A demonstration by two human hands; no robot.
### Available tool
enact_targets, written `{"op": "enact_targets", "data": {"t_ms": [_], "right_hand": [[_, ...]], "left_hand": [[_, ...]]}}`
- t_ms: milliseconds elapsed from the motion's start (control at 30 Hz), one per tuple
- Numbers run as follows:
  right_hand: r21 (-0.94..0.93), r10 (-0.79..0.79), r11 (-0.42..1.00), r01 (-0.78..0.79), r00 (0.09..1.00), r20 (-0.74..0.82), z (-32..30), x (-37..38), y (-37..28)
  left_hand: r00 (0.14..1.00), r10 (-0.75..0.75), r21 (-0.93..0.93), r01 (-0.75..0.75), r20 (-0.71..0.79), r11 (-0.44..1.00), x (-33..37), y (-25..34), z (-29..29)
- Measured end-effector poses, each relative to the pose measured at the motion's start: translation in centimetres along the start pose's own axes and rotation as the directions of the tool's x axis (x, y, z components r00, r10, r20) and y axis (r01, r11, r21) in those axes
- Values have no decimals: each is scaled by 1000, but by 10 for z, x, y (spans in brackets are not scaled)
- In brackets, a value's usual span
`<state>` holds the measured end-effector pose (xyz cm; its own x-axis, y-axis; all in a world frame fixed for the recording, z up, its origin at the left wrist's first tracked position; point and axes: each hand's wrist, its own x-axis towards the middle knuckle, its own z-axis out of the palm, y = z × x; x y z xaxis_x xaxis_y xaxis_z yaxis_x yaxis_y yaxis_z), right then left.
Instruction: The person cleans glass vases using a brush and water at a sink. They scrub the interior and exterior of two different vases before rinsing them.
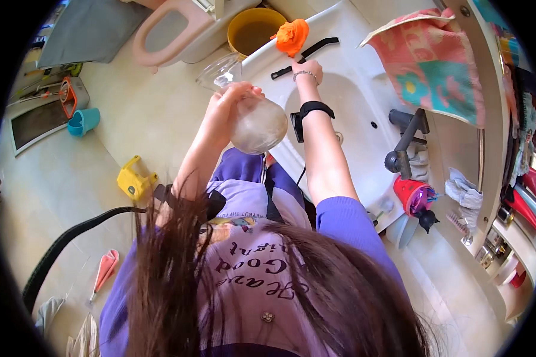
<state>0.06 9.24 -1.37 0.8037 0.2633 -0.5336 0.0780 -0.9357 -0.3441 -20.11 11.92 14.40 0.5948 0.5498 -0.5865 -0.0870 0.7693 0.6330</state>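
My left hand is closed around the neck of a clear, round-bodied glass vase. The vase's flared mouth tilts away from me, and its bowl looks cloudy. My right hand reaches over the near part of the white sink. Its fingers are closed at the middle of a slim black angled tool, whose exact kind I cannot make out. A crumpled orange cloth lies on the sink's rim, just beyond that hand.
A yellow bucket stands beside the sink, near a pink toilet seat. The grey faucet and a red cup are at the right. A patterned towel hangs there. A yellow plastic item sits on the left floor.
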Motion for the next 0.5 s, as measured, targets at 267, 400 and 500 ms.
{"op": "enact_targets", "data": {"t_ms": [267, 400, 500], "right_hand": [[349, -158, 926, 145, 987, 10, -7, -13, 46], [708, -292, 674, 208, 956, -3, -59, -113, 60], [816, -324, 516, 262, 941, -97, -114, -181, 78]], "left_hand": [[959, 45, 236, -115, 280, 965, -6, -4, 24], [937, 64, 414, -212, 343, 885, -15, -9, 29], [894, 64, 513, -312, 443, 800, -16, -11, 36]]}}
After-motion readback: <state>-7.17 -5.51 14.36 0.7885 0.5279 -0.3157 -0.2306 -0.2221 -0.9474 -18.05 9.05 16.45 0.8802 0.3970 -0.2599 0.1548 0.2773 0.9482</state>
